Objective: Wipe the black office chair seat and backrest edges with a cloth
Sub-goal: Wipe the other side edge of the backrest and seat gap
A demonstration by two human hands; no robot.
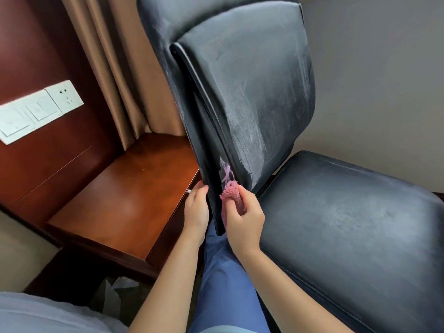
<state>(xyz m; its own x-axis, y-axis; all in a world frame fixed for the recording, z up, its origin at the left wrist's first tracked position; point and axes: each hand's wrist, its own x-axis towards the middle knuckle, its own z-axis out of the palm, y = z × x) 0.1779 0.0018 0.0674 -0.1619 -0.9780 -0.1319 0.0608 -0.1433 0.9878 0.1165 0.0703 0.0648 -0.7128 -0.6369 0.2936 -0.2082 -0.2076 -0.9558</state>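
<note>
Black office chair [240, 92] close up, backrest [252, 75] upright, seat [348, 212] to the right and lower. Both dusty, pale streaks and smears across the padding. Hard black back shell edge [211, 188] running down the backrest's left side, ending just above a blue-trousered leg [223, 272].

Right hand [242, 217] clenched around a pink cloth [234, 194], cloth bunched and pressed against the lower backrest edge, in the gap between shell and padding. Pink reflection of it on the glossy shell just above.

Left hand [197, 207] on the other side of the shell, fingers relaxed and laid against its outer face, thumb at the edge; bracing, not gripping as far as visible.

Wooden counter [125, 195] left of the chair, reddish-brown, touching or just beside the shell. White wall socket and switch plate [38, 109] on the wood panel above it. Beige curtain [115, 68] behind the backrest. Grey carpet [372, 80] beyond the seat.
</note>
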